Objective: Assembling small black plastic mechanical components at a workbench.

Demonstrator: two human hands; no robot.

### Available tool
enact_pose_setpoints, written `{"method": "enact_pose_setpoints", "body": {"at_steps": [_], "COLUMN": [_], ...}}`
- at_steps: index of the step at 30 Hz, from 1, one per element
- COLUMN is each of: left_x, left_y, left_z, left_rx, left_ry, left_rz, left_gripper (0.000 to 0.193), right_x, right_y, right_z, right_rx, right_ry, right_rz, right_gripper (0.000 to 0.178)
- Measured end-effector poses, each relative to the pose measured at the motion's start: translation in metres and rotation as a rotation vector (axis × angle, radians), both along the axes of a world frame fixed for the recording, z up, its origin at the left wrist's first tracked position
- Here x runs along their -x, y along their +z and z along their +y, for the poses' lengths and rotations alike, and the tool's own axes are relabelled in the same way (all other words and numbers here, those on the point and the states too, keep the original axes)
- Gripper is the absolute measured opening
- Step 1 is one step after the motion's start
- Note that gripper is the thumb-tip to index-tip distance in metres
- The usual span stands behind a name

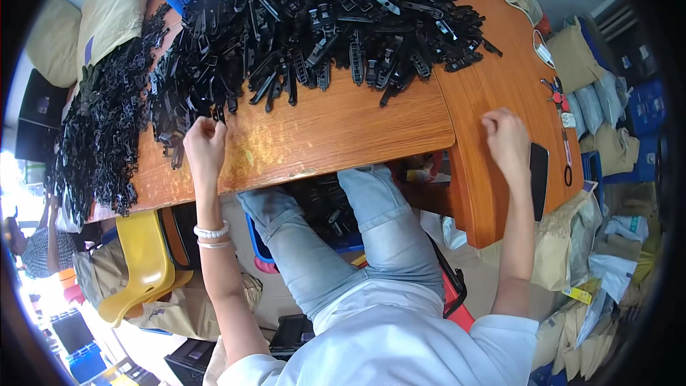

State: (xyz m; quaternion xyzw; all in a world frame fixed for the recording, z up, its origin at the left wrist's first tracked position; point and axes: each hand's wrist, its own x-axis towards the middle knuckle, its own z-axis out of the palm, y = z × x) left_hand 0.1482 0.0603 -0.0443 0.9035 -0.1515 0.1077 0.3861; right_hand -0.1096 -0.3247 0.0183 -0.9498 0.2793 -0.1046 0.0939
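Note:
My left hand (205,146) is closed in a pinch at the near edge of a large heap of black plastic parts (321,36). A small black plastic part (219,113) shows at its fingertips. Over the right side of the brown wooden table (343,132), my right hand (509,146) is loosely closed with its fingers curled inward. What it holds, if anything, is hidden. A black smartphone (539,180) lies beside my right wrist. The heap holds many long and short pieces, loosely tangled.
A second pile of smaller black parts (100,129) covers the table's left end. Scissors (567,161) and red-handled cutters (557,94) lie along the right edge. A yellow chair (146,261) stands left of my legs. Below the table is a blue bin (257,239). Bags (607,157) crowd the right.

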Motion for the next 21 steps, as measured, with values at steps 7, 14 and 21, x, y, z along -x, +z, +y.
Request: {"method": "enact_pose_setpoints", "body": {"at_steps": [7,14,21], "left_x": [0.042,0.057,0.072], "left_y": [0.016,0.015,0.018], "left_z": [-0.02,-0.04,-0.051], "left_rx": [0.673,0.74,0.853], "left_ry": [-0.163,-0.213,-0.332], "left_rz": [0.578,0.618,0.726], "left_gripper": [0.013,0.037,0.036], "right_x": [0.052,0.026,0.015], "right_y": [0.006,-0.016,-0.013], "right_z": [-0.056,-0.06,-0.047], "right_rx": [0.089,-0.077,-0.158], "right_ry": [-0.157,-0.043,0.032], "right_rz": [0.425,-0.297,-0.14], "right_gripper": [0.053,0.029,0.021]}}
